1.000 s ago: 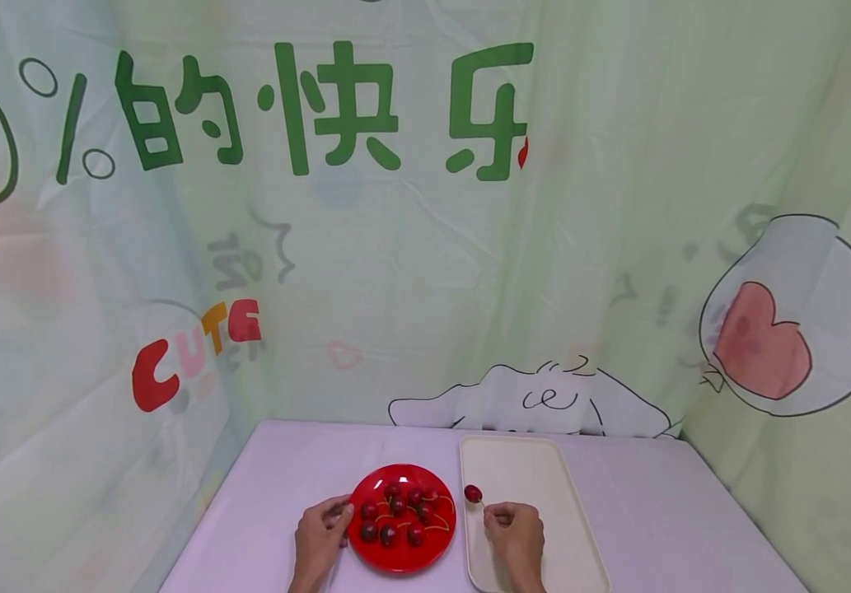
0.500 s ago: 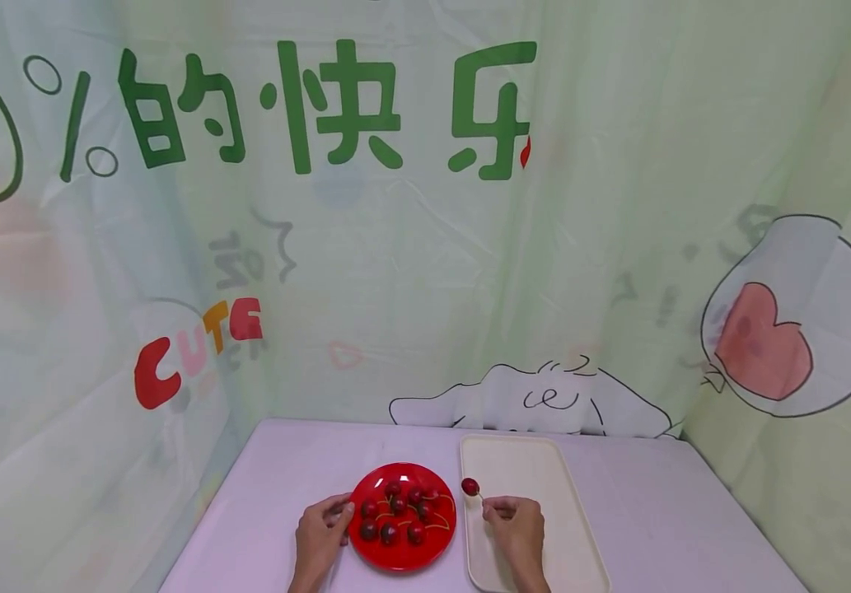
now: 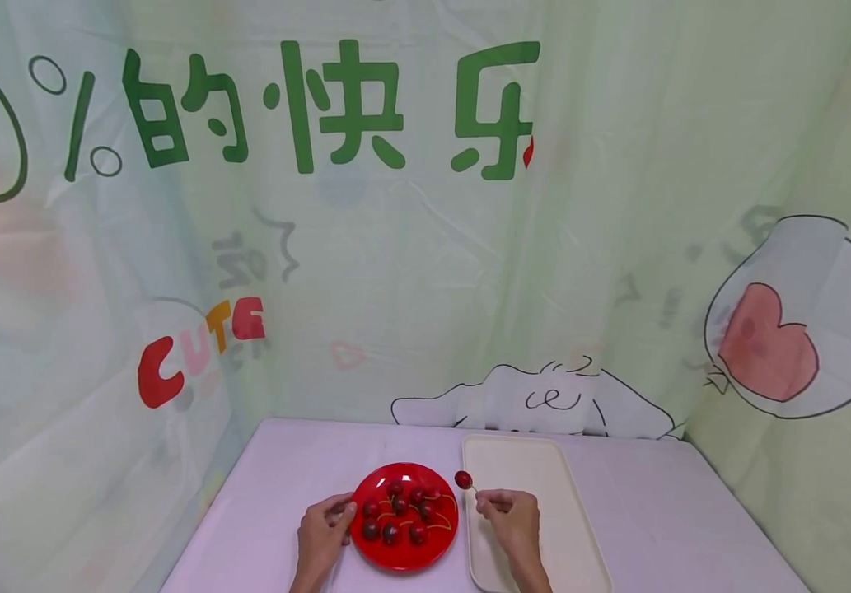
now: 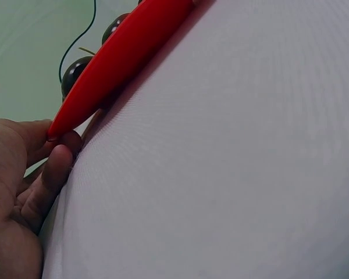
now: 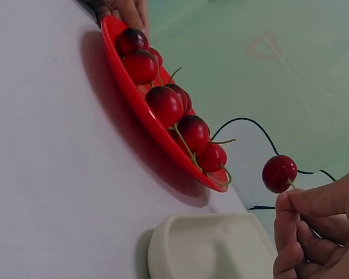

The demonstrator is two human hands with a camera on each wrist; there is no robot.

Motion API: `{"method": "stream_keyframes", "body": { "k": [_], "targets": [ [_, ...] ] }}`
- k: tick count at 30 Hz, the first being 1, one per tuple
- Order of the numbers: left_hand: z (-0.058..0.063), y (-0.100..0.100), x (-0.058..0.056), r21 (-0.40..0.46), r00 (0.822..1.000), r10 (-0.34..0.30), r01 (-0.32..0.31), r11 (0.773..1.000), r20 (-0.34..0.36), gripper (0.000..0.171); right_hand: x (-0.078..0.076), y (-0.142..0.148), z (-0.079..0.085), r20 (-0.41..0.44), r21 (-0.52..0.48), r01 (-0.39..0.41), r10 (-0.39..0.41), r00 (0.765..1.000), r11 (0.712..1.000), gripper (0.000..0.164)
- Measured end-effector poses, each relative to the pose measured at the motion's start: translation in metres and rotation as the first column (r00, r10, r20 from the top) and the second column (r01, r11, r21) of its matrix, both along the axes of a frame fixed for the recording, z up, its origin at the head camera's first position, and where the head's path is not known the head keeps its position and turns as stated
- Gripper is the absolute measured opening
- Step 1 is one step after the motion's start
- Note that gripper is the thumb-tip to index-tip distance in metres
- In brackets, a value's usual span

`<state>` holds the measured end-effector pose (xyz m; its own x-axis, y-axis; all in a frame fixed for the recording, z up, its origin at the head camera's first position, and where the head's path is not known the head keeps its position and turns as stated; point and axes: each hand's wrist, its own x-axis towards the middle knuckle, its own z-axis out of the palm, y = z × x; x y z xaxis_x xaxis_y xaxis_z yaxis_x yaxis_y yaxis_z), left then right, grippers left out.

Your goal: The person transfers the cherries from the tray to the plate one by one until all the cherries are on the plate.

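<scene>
A red plate (image 3: pixel 403 562) bearing several dark red cherries (image 3: pixel 390 534) with thin stems stands at the table's middle. My left hand (image 3: pixel 321 531) pinches the plate's left rim, thumb on top and fingers beneath, as the left wrist view shows. Between the thumb and forefinger of my right hand (image 3: pixel 512 524) is the stem of a single cherry (image 5: pixel 280 174). That cherry hangs in the air off the fingertips, just right of the plate in the head view. Below the right hand lies a cream rectangular tray (image 3: pixel 569 535), its rim also visible in the right wrist view (image 5: pixel 163 244).
A white cloth covers the table (image 3: pixel 662 511). Printed curtains (image 3: pixel 410 272) with green characters and drawings enclose the back and both sides. The tray stands close beside the plate's right edge.
The right hand has risen slightly and shifted left, carrying its cherry from over the tray's left edge toward the plate. The left hand keeps its hold on the plate.
</scene>
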<state>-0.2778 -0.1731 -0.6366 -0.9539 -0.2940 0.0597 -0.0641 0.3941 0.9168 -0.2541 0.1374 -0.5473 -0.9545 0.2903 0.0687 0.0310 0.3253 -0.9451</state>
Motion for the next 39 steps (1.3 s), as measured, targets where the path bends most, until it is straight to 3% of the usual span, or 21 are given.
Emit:
{"method": "stream_keyframes", "body": {
  "k": [7, 14, 39],
  "targets": [
    [0.003, 0.000, 0.000, 0.000, 1.000, -0.005, 0.005, 1.000, -0.001, 0.031, -0.001, -0.001, 0.004, -0.001, -0.109, -0.052, 0.052, 0.999, 0.993, 0.011],
    [0.001, -0.001, 0.000, -0.007, 1.000, 0.000, 0.000, 1.000, -0.001, 0.031, -0.003, -0.006, 0.003, 0.009, -0.146, -0.083, 0.086, 0.996, 0.986, 0.012],
    [0.000, -0.001, -0.002, -0.009, 1.000, 0.002, -0.002, 1.000, 0.023, 0.032, -0.011, -0.023, 0.004, 0.018, -0.080, -0.129, 0.131, 0.991, 0.988, 0.006]
  ]
}}
